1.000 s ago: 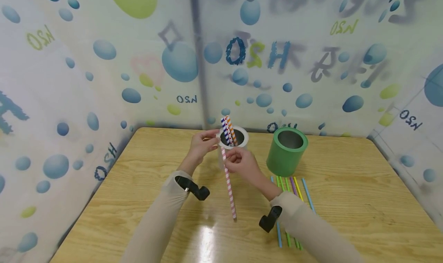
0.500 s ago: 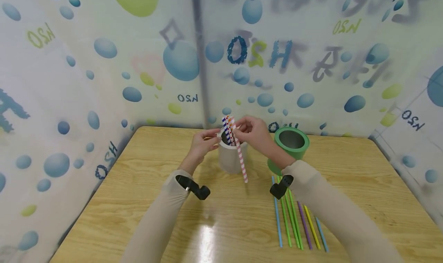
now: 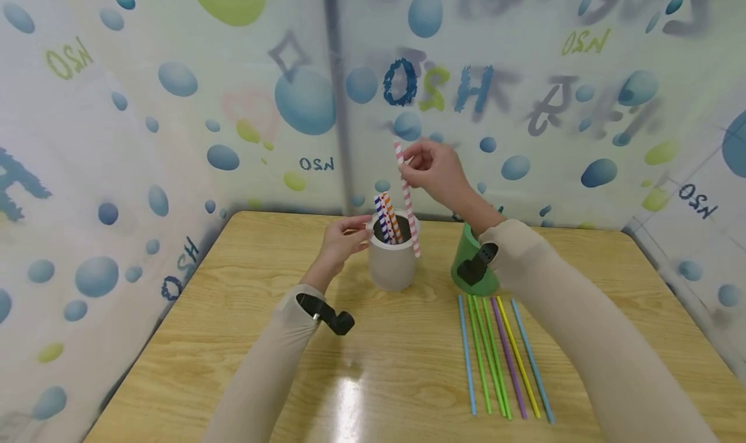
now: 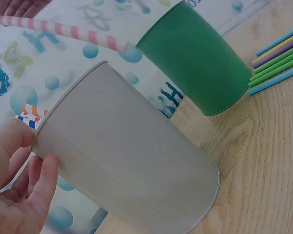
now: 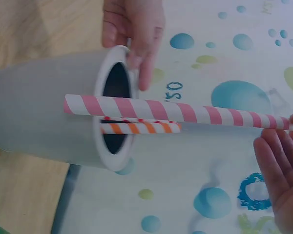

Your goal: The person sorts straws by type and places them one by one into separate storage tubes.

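Observation:
My right hand (image 3: 437, 174) pinches a pink-and-white striped paper straw (image 3: 408, 203) near its top end. The straw hangs nearly upright, its lower end in front of the rim of a light grey can (image 3: 392, 269), as the right wrist view also shows. Inside the can lean a blue-striped straw (image 3: 381, 221), a red-dotted one and an orange-striped straw (image 3: 393, 217). My left hand (image 3: 340, 242) holds the can's left rim between thumb and fingers. Behind my right forearm, a green can (image 3: 471, 261) is partly hidden.
Right of centre on the wooden table (image 3: 233, 339) lie several plain straws side by side: blue, green (image 3: 491, 359), purple (image 3: 508, 359), yellow (image 3: 519, 359). A patterned cloth wall (image 3: 262, 106) stands along the table's back edge.
My right hand has risen from in front of the grey can to above it, lifting the pink-striped straw from the can's front. My left hand has stayed at the rim.

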A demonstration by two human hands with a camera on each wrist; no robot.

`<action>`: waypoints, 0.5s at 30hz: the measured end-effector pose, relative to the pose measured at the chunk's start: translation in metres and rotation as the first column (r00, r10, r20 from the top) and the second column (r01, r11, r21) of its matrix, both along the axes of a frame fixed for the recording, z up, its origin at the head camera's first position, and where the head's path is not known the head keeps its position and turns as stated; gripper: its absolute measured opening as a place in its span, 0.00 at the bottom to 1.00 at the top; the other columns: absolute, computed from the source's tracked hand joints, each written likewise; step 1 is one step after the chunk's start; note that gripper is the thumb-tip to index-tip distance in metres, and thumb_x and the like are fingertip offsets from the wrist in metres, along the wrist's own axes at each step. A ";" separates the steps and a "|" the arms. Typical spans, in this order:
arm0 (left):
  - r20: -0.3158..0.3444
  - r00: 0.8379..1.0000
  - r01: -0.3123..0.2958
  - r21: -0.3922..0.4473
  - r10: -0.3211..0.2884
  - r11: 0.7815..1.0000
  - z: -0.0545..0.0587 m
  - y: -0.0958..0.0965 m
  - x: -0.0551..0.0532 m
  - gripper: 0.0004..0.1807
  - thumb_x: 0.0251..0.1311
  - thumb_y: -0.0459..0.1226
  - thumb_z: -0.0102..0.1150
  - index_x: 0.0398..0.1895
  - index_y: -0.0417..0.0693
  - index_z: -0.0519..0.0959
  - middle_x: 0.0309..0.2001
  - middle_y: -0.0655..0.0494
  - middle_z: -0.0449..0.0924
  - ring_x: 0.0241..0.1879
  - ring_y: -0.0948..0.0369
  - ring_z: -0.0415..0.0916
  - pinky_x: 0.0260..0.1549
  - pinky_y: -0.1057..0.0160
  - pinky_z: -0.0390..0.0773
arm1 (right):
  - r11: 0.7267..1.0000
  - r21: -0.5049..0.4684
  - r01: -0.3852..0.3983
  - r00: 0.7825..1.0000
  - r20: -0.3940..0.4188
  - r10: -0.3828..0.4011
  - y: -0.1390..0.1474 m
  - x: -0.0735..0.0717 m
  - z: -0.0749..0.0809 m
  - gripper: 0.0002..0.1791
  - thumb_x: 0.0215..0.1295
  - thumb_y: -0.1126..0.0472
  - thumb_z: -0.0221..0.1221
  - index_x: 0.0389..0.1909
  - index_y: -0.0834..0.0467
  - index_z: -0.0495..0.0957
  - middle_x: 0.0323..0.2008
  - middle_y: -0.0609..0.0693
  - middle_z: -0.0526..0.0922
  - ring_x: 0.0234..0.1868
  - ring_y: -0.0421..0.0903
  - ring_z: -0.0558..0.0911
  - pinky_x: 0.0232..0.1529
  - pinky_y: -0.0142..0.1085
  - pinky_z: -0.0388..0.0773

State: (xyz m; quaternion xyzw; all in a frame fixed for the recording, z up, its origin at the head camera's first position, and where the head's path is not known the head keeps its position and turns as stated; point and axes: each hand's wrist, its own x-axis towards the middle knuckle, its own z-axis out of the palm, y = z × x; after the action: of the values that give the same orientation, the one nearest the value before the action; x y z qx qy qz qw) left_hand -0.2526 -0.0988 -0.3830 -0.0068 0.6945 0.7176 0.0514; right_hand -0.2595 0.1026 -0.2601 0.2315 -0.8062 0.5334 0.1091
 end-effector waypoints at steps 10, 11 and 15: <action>-0.004 1.000 0.002 0.000 -0.002 1.000 -0.001 -0.001 -0.001 0.19 0.53 0.26 0.59 0.51 0.38 0.77 0.40 0.48 0.70 0.39 0.58 0.72 0.38 0.61 0.80 | 0.997 -0.026 0.073 0.997 -0.014 -0.073 -0.002 -0.019 0.022 0.09 0.60 0.63 0.59 0.38 0.64 0.75 0.26 0.54 0.79 0.25 0.45 0.78 0.30 0.32 0.80; -0.007 1.000 0.002 0.000 -0.002 1.000 -0.001 -0.001 -0.001 0.19 0.53 0.26 0.59 0.51 0.38 0.77 0.40 0.48 0.70 0.39 0.58 0.72 0.38 0.61 0.80 | 0.996 -0.022 0.084 0.996 -0.007 -0.084 -0.002 -0.021 0.020 0.09 0.60 0.62 0.59 0.38 0.64 0.75 0.27 0.54 0.78 0.25 0.45 0.78 0.30 0.31 0.80; -0.015 1.000 0.002 0.012 -0.002 1.000 -0.002 -0.001 -0.001 0.19 0.53 0.26 0.59 0.50 0.38 0.77 0.39 0.49 0.70 0.38 0.58 0.72 0.38 0.60 0.80 | 0.993 -0.028 0.114 0.993 0.024 -0.113 -0.001 -0.028 0.010 0.10 0.60 0.62 0.59 0.38 0.63 0.75 0.27 0.54 0.78 0.26 0.46 0.78 0.30 0.31 0.79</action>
State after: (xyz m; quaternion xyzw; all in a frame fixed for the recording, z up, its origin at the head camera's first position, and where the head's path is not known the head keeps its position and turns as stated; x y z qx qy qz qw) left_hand -0.2534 -0.0994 -0.3848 -0.0005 0.6905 0.7218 0.0469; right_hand -0.2871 0.1016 -0.2501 0.1777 -0.8112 0.5408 0.1334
